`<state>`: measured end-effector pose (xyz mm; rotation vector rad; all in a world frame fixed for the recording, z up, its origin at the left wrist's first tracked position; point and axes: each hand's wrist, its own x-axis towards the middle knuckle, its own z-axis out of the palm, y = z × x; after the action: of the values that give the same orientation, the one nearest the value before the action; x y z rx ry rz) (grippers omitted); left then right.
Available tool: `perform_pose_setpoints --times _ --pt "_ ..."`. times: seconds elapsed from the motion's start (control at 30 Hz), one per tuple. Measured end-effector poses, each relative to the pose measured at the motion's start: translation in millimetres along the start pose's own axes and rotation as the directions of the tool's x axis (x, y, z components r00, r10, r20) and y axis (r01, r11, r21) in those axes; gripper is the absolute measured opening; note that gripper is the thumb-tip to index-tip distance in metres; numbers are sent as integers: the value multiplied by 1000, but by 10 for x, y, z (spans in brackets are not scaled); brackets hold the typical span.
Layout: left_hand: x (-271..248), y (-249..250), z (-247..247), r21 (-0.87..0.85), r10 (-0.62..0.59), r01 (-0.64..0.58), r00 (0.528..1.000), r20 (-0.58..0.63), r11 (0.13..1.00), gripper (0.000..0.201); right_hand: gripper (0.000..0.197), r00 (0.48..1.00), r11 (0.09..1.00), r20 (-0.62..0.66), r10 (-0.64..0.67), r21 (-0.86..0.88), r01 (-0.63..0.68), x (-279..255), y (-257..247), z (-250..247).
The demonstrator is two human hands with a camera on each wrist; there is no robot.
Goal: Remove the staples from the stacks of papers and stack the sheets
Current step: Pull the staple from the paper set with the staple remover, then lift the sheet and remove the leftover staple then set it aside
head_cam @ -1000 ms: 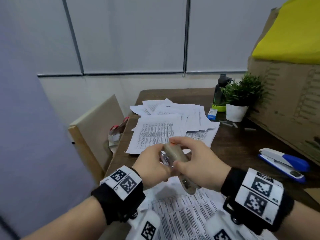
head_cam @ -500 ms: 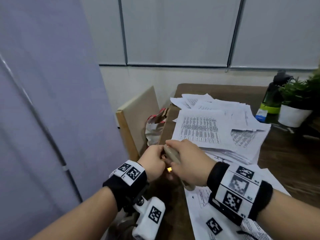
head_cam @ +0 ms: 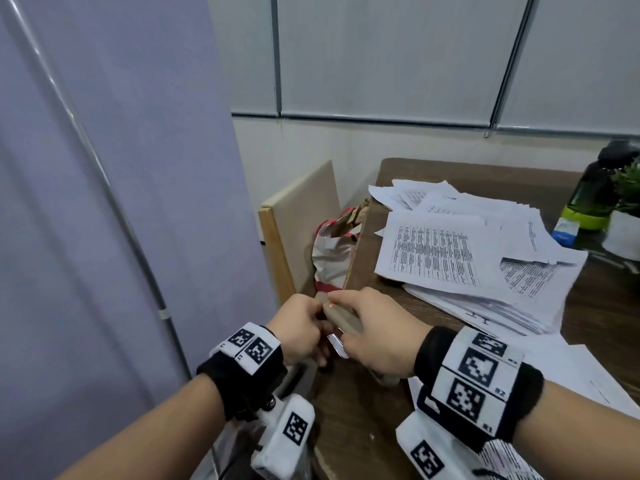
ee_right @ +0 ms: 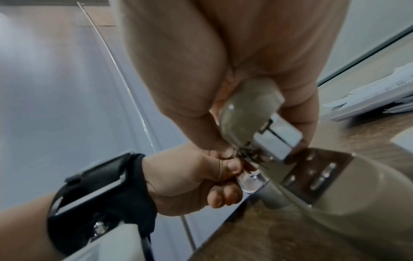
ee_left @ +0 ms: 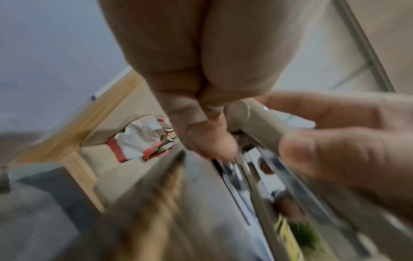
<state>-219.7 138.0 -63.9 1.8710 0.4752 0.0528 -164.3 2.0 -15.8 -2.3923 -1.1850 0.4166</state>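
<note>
Both hands meet over the left edge of the counter [head_cam: 363, 403]. The right hand [head_cam: 377, 336] wraps a beige stapler [head_cam: 343, 318], open at its hinge; the left hand [head_cam: 298, 327] has its fingers curled, pinching at the metal front. Since half a second ago the hands sit farther left, off the printed sheets. Beyond, a paper bag [head_cam: 330, 258] stands open, contents unclear; farther right, loose paper stacks [head_cam: 485, 258] lie on the counter.

Black wristbands [head_cam: 242, 375] with white square-coded tags (camera blocks [head_cam: 284, 434] beneath), bare forearms.
</note>
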Motion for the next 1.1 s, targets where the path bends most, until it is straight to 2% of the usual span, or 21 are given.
perform_pose_setpoints --times 0.1,0.17,0.23,0.3,0.37,0.43,0.47,0.53,0.6,0.67,0.73,0.83,0.9,0.93,1.0,1.1 --pt "19 -95 -94 -101 -32 34 999 20 994 18 63 1000 999 18 -15 -39 15 -4 -50 5" --pt "59 -168 -207 -166 -54 43 997 -60 985 21 58 999 998 21 -42 -54 44 -9 -85 -19" --pt "141 -354 -381 -174 -120 87 974 -190 981 28 61 999 999 33 -29 -16 29 2 -55 -61" --pt "247 -645 -538 -43 -160 154 948 -275 987 30 63 999 999 34 -1 39 0 15 25 -106" --pt "360 -926 -603 196 -170 229 945 -280 953 23 61 999 996 35 33 76 -36 13 108 -140" --pt "408 -1125 -567 442 -221 305 947 -232 844 13 60 995 990 48 85 111 -90 -10 172 -154" --pt "456 -1244 -537 534 -244 327 944 -221 780 20 61 992 986 56 113 114 -119 -29 199 -154" --pt "519 -1428 -497 618 -258 329 944 -204 715 31 61 990 987 53 133 80 -137 -66 247 -152" --pt "496 -1421 -484 650 -257 317 948 -189 691 34 57 990 989 32 137 57 -139 -114 284 -169" --pt "447 -1206 -505 670 -250 289 955 -157 683 32 53 988 986 2 153 68 -153 -177 352 -217" --pt "381 -831 -549 646 -182 235 972 -149 726 29 52 983 979 -33 182 97 -178 -273 465 -303" --pt "271 -150 -510 531 5 54 994 -109 846 24 49 955 943 -83 285 202 -264 -492 661 -534" --pt "221 290 -328 451 77 -71 997 5 890 14 47 926 918 -143 349 251 -307 -668 869 -732" --pt "197 488 -190 460 84 -115 993 89 880 12 47 903 909 -196 383 251 -332 -764 1000 -838" --pt "184 762 138 579 46 -179 971 236 795 28 47 826 889 -333 455 223 -400 -961 1316 -1038" --pt "244 907 623 785 -22 -292 932 362 547 53 46 674 807 -457 580 206 -554 -1237 1875 -1265"
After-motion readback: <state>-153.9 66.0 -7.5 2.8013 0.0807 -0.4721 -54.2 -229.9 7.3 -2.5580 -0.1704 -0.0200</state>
